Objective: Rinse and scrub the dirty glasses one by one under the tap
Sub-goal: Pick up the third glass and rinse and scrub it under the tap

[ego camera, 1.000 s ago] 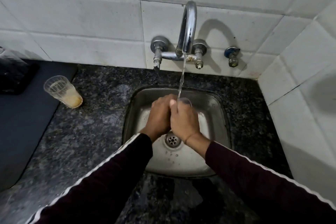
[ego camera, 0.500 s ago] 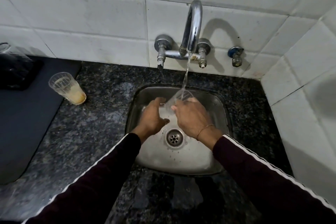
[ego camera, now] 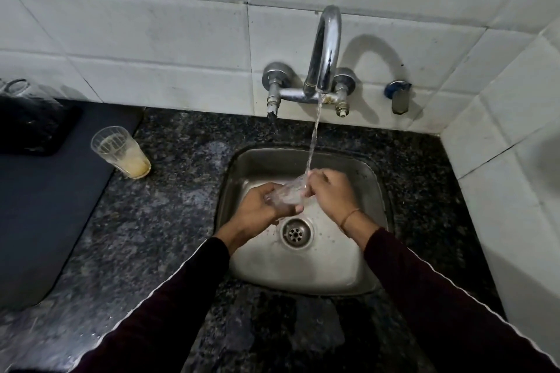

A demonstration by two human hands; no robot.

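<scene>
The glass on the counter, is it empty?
No, the glass on the counter holds yellowish leftover liquid at its bottom.

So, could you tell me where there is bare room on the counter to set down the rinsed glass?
The granite between the dirty glass and the sink is bare, as is the strip right of the sink up to the tiled wall. The basin itself is crowded: both hands, left and right, hold the rinsed glass there.
</scene>
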